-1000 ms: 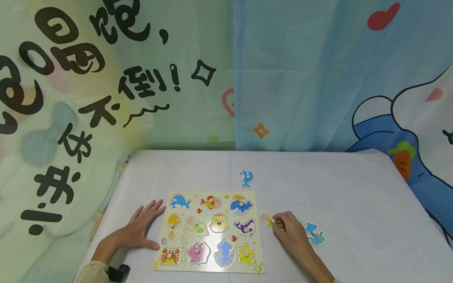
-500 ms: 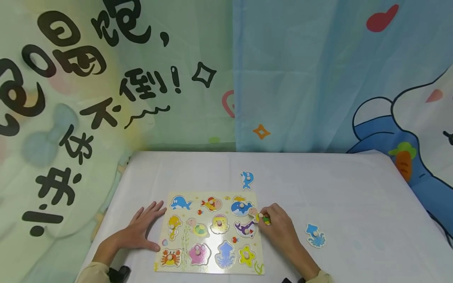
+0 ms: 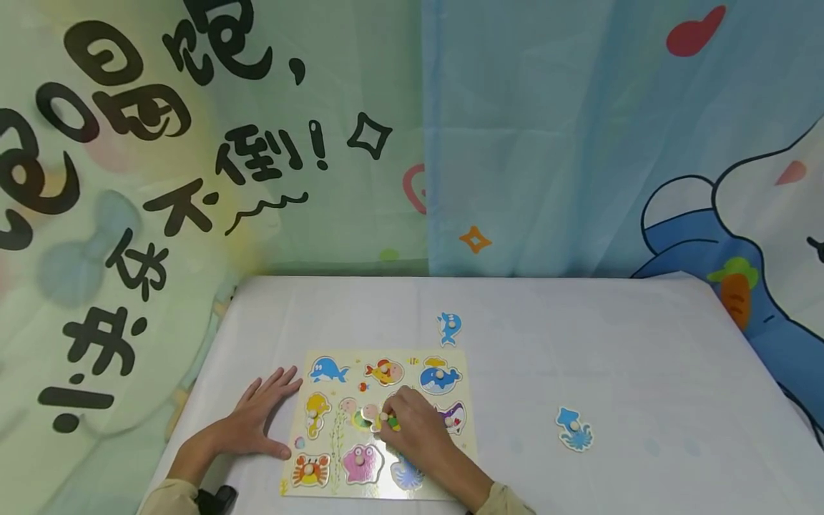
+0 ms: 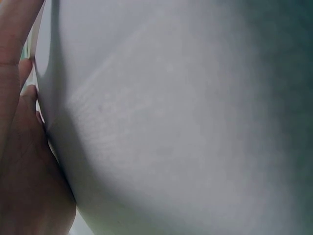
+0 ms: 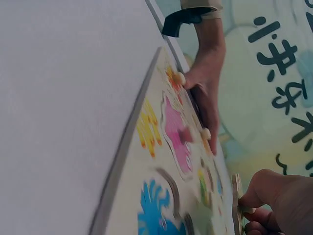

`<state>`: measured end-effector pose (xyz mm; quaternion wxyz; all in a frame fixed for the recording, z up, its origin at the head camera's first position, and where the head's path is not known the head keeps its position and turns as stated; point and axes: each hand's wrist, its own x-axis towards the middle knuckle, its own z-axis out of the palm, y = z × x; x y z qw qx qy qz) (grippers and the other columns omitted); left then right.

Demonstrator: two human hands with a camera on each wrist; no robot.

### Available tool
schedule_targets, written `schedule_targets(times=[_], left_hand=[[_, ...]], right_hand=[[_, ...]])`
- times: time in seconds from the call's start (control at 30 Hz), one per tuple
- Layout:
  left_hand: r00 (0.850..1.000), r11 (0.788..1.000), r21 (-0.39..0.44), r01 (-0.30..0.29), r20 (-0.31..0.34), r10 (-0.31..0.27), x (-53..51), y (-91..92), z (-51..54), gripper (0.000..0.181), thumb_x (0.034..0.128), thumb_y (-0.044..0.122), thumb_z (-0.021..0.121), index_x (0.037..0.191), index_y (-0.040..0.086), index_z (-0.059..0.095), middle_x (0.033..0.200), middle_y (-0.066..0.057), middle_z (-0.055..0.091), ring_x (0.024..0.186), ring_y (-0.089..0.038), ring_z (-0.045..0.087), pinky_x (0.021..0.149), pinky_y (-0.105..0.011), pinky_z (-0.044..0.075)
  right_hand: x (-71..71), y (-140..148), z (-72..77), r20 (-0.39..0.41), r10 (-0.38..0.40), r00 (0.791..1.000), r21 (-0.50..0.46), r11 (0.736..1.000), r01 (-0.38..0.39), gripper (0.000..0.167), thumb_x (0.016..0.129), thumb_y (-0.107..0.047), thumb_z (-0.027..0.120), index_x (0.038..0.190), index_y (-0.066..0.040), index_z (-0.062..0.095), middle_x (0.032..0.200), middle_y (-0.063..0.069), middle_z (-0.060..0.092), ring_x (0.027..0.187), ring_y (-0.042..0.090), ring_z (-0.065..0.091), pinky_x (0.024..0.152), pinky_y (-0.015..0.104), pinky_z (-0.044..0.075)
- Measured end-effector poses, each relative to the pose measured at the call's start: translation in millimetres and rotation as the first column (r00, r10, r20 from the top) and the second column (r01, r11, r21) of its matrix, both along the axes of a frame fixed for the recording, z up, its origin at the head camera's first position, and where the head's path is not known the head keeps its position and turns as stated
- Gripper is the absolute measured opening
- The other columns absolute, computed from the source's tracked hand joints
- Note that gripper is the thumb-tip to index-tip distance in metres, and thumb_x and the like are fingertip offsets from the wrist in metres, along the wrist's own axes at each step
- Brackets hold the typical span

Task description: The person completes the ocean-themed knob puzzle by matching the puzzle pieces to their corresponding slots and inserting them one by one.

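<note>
My right hand [image 3: 421, 433] pinches a turtle puzzle piece [image 3: 370, 415] by its knob, over the middle of a pale yellow peg puzzle board [image 3: 292, 492]. In the right wrist view the piece [image 5: 237, 205] appears edge-on, held above the board. Just left of it in the head view is the printed turtle slot [image 3: 349, 406], partly covered by the piece. With fingers spread, my left hand [image 3: 254, 418] lies at the board's left edge, its thumb and fingertips at the rim. The left wrist view shows only part of that hand [image 4: 29, 166] beside white cloth.
On the white-clothed table [image 3: 676, 357], a blue octopus-like piece [image 3: 575, 429] lies right of the board. A blue whale-like piece [image 3: 450, 328] lies just behind it. Knobbed pieces such as a crab [image 3: 311, 469] and a pink piece [image 3: 362, 463] sit in the board. Printed curtains hang behind.
My right hand has carried the turtle piece leftward from the table at the board's right side to over the board's middle. My left hand has stayed in place.
</note>
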<state>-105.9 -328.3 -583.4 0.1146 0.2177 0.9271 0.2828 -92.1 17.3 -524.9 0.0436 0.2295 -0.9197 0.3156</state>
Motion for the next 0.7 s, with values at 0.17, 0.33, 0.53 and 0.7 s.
schedule_targets(times=[0.17,0.33,0.53,0.7], left_hand=[[1.0,1.0,0.019,-0.004,-0.003,0.004,2.2,2.6,3.6,0.113,0.0604,0.063,0.081,0.152,0.026,0.027,0.165,-0.003,0.014,0.145,0.011,-0.013,0.108,-0.011,-0.021],[0.999,0.999,0.03,-0.026,0.034,0.025,4.1,4.8,5.2,0.113,0.0592,0.063,0.082,0.152,0.028,0.028,0.165,-0.003,0.015,0.144,0.013,-0.013,0.111,-0.016,-0.02],[0.999,0.999,0.035,-0.027,0.036,0.026,6.0,9.6,18.5,0.113,0.0598,0.059,0.083,0.152,0.02,0.031,0.163,-0.012,0.018,0.153,-0.016,-0.002,0.119,-0.039,-0.014],[1.0,0.999,0.051,0.0,-0.011,0.0,6.1,9.2,16.4,0.111,0.0623,0.061,0.081,0.152,0.019,0.031,0.163,-0.011,0.018,0.152,-0.006,-0.005,0.108,-0.011,-0.02]], right_hand=[[-0.1,-23,-2.8,0.045,0.015,0.999,0.008,1.0,-0.016,0.007,0.076,-0.012,0.069,0.082,-0.01,0.066,0.077,-0.008,0.047,0.07,0.001,0.037,0.057,0.014,0.036],[-2.3,-34,-9.0,0.067,-0.01,0.998,0.028,1.0,0.008,0.006,0.076,-0.013,0.068,0.08,-0.011,0.065,0.076,-0.007,0.048,0.068,0.002,0.038,0.054,0.015,0.035],[-5.4,-38,-11.6,0.04,-0.01,0.999,0.068,0.998,0.008,0.007,0.074,-0.013,0.069,0.08,-0.011,0.066,0.075,-0.007,0.048,0.066,0.003,0.037,0.054,0.014,0.035],[-7.6,-43,-13.4,-0.082,-0.013,0.997,0.161,0.987,0.026,0.007,0.072,-0.016,0.071,0.077,-0.013,0.068,0.071,-0.007,0.049,0.062,0.003,0.038,0.055,0.014,0.032]])
